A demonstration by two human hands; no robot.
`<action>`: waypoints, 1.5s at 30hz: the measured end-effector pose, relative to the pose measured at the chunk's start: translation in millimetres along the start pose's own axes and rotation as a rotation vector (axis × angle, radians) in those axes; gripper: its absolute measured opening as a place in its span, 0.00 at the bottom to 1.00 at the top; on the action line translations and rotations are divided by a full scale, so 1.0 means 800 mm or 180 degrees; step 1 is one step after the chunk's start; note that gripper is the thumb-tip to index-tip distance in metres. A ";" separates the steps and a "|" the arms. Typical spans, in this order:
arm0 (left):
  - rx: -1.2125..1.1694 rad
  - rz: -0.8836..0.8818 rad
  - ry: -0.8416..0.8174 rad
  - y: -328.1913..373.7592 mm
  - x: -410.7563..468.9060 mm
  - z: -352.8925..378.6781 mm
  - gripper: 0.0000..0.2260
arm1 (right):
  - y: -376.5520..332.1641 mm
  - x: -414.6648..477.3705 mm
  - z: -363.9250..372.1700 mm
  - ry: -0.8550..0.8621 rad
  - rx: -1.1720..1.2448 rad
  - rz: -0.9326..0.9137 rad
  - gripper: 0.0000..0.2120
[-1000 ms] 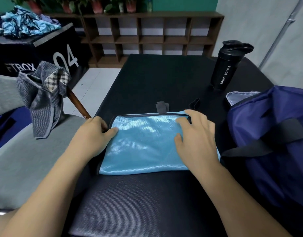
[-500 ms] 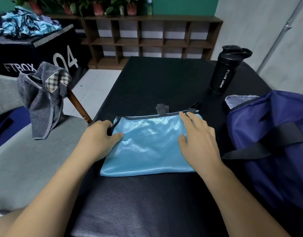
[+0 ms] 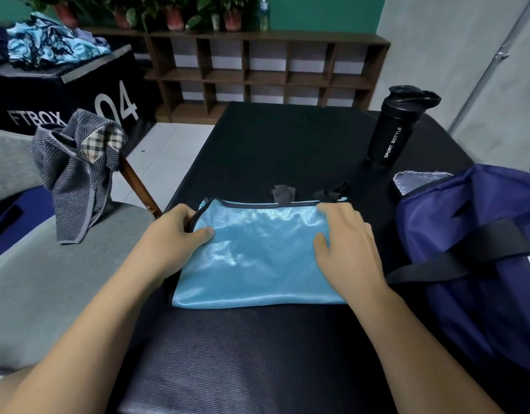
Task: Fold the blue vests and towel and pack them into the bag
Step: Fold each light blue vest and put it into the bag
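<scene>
1. Our left hand pinches the left edge of the blue vest, thumb on top; our right hand presses flat on its right end.
2. The vest lies folded on the black table, its long axis running left to right between our hands.
3. The navy bag sits just to its right, nearest our right hand.
4. Farther left, the striped towel hangs crumpled, well apart.

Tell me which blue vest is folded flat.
The shiny light-blue vest with dark trim on the black table, under the left hand and right hand; the other blue vests lie crumpled in a heap on the black numbered box.
</scene>
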State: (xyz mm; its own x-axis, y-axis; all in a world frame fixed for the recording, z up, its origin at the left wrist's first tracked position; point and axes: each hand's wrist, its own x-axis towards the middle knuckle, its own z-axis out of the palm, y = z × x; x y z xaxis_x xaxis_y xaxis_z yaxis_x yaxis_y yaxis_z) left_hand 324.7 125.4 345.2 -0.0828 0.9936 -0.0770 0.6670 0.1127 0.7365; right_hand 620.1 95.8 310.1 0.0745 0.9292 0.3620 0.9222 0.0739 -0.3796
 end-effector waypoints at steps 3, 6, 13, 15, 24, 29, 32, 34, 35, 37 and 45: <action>-0.0265 -0.0108 -0.0069 -0.001 0.001 -0.002 0.12 | -0.001 0.003 0.000 -0.0172 0.0092 -0.0036 0.34; -0.0602 -0.0272 -0.0188 -0.007 0.005 -0.007 0.15 | 0.001 0.003 0.002 -0.0207 -0.0001 0.0073 0.38; -0.1001 -0.0633 -0.0138 -0.015 0.010 -0.058 0.31 | -0.002 -0.002 0.001 -0.0313 0.0464 -0.0200 0.31; -0.1187 -0.0685 -0.0086 -0.013 0.008 -0.074 0.35 | -0.011 -0.004 0.001 -0.0315 0.0711 -0.0310 0.30; -0.2442 -0.0265 -0.0561 0.048 -0.019 -0.038 0.25 | -0.040 -0.020 0.003 -0.0626 0.1295 -0.0316 0.24; -0.2214 0.0101 -0.0597 0.073 -0.025 0.023 0.33 | -0.047 -0.019 0.003 -0.0769 0.2025 0.0164 0.22; -0.1850 0.0215 -0.0570 0.086 -0.031 0.045 0.41 | -0.051 -0.019 -0.002 -0.0750 0.2233 0.0316 0.22; -0.1634 0.0233 -0.0698 0.097 -0.041 0.055 0.45 | -0.054 -0.018 -0.007 -0.0705 0.2354 0.0442 0.22; -0.1633 0.0239 -0.0809 0.099 -0.044 0.061 0.46 | -0.053 -0.018 -0.010 -0.0669 0.2413 0.0497 0.22; -0.1782 0.0161 -0.1151 0.100 -0.050 0.072 0.49 | -0.052 -0.016 -0.011 -0.0587 0.2499 0.0610 0.21; -0.2205 0.0395 -0.1654 0.090 -0.064 0.062 0.40 | -0.038 -0.011 -0.005 -0.0226 0.2097 0.0684 0.24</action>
State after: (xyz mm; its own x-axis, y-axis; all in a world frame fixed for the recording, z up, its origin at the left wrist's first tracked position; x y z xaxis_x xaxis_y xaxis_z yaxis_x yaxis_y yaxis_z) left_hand 413.5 82.9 368.8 0.4211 0.8959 -0.1414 0.0346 0.1399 0.9896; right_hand 592.9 84.2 322.0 0.1838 0.9676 0.1730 0.4657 0.0693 -0.8822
